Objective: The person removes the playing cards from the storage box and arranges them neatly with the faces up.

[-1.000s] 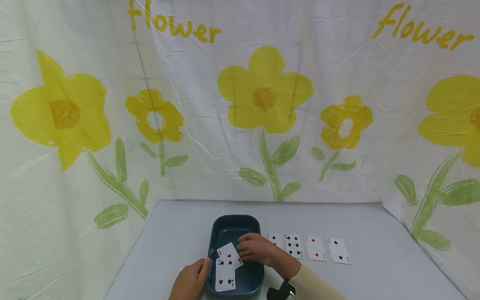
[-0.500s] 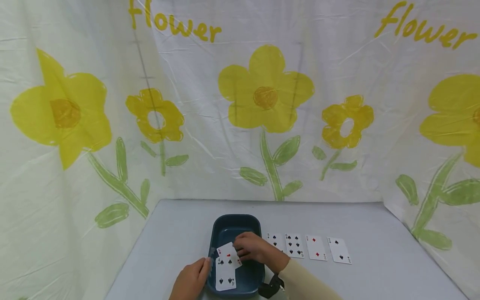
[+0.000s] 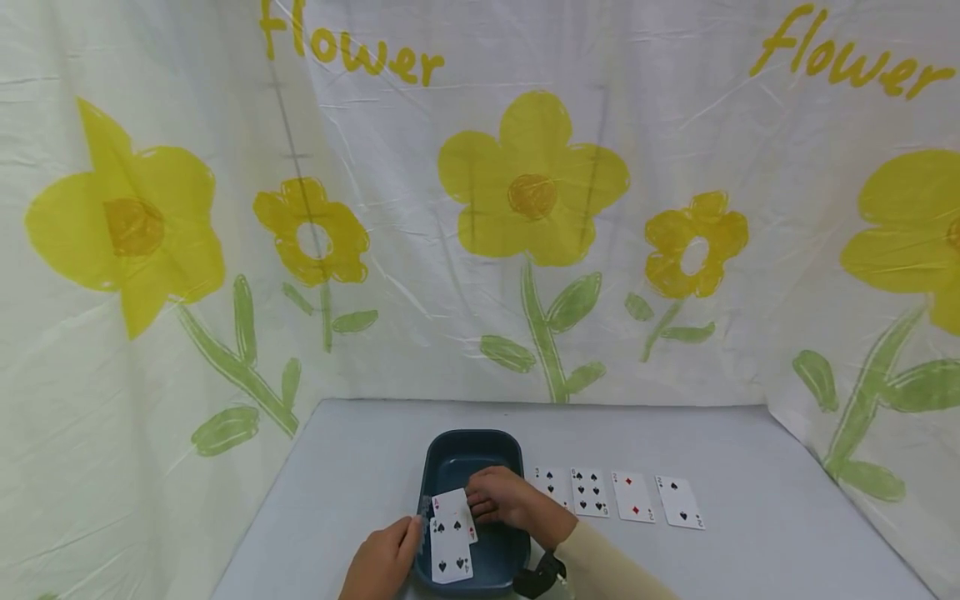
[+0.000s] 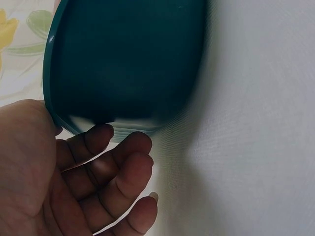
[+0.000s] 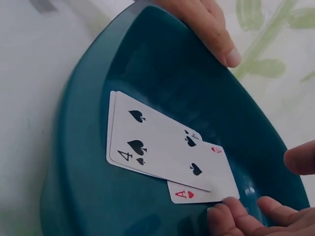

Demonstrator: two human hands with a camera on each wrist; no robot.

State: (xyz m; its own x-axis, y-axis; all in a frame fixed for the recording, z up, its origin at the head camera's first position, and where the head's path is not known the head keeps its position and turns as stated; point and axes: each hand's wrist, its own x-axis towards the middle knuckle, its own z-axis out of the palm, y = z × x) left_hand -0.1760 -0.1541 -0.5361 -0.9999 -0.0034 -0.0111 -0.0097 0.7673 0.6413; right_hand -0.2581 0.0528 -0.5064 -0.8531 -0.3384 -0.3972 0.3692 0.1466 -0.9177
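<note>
A four of spades (image 5: 157,140) lies in the dark teal tray (image 3: 467,442), over an ace of hearts (image 5: 216,164). Another card's edge shows beneath the four. My right hand (image 3: 504,500) is inside the tray; its fingertips (image 5: 224,216) touch the ace's edge, while the thumb (image 5: 301,158) stays apart from the card. At the tray's left side my left hand (image 3: 381,558) holds the rim, its thumb along the top and its fingers (image 4: 130,177) curled against the outside.
On the white table (image 3: 360,467), right of the tray, lies a row of face-up cards: a spade card (image 3: 551,482) partly behind the right hand, a six of spades (image 3: 590,492), a two of diamonds (image 3: 632,497) and a two of spades (image 3: 680,502). A flower-painted sheet (image 3: 405,333) hangs behind.
My right hand has moved left within the tray. The ace of hearts has shifted left and turned straighter, more in line with the four. The left hand stays at the rim.
</note>
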